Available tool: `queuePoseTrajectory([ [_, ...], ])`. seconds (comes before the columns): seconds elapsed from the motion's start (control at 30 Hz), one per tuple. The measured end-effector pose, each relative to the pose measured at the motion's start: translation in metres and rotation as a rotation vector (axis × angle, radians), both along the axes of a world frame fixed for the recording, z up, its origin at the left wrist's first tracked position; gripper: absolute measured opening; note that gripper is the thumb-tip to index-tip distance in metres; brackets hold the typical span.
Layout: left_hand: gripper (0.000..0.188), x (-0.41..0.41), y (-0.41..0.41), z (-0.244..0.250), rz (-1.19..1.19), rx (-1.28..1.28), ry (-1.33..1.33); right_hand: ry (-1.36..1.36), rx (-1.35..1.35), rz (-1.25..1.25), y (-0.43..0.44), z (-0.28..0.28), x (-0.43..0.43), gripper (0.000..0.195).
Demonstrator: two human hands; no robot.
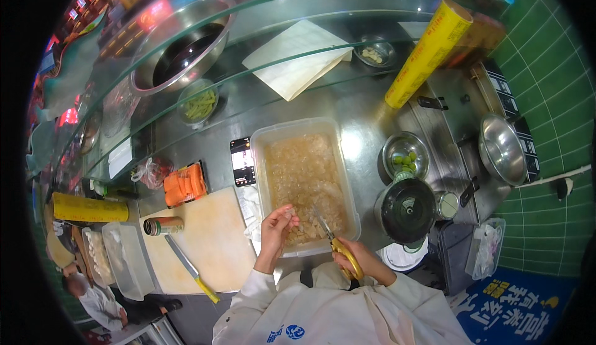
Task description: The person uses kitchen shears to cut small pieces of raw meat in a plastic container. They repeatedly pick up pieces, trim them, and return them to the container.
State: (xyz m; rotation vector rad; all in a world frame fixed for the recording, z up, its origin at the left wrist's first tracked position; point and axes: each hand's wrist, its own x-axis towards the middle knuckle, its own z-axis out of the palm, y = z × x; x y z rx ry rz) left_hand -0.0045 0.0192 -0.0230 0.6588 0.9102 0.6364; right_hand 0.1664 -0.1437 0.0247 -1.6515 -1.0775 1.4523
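Observation:
Before me a translucent plastic tub [303, 122] holds pale, translucent, jelly-like pieces [302, 173] in brownish liquid. Over its near left part, my left hand [278, 228] pinches a small translucent piece [292, 212] between thumb and fingers; what it is I cannot tell. My right hand [361, 259] grips gold-handled scissors [345, 256] at the tub's near right edge. Their blades point up and left over the pieces, close to my left fingertips. A smartphone [242, 162] with a lit screen lies against the tub's left wall, with a white cloth [251, 212] below it.
Left is a cutting board [209, 238] with a yellow-handled knife [188, 263], a jar [164, 226] and a tray of orange sticks [185, 184]. Right are a steel bowl of green fruits [406, 156] and a lidded pot [406, 211]. Glass shelf edges [279, 59] cross beyond; a person [100, 301] sits far left.

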Motion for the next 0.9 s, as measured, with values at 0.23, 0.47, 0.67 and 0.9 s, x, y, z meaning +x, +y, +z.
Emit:
queuePoseTrajectory([
  [0.23, 0.011, 0.007, -0.013, 0.004, -0.172, 0.154, 0.052, 0.033, 0.005, 0.083, 0.005, 0.002, -0.009, 0.035],
  [0.47, 0.007, 0.005, -0.017, 0.0, -0.249, 0.205, 0.09, 0.034, 0.016, 0.03, 0.004, 0.002, -0.011, 0.031],
  [0.67, 0.006, 0.002, -0.017, -0.007, -0.229, 0.175, 0.078, 0.029, 0.002, 0.063, 0.006, 0.008, -0.01, 0.036],
  [0.9, 0.02, 0.015, 0.009, 0.005, -0.513, 1.239, 0.8, -0.133, 0.068, -0.053, -0.005, -0.013, -0.005, 0.039],
])
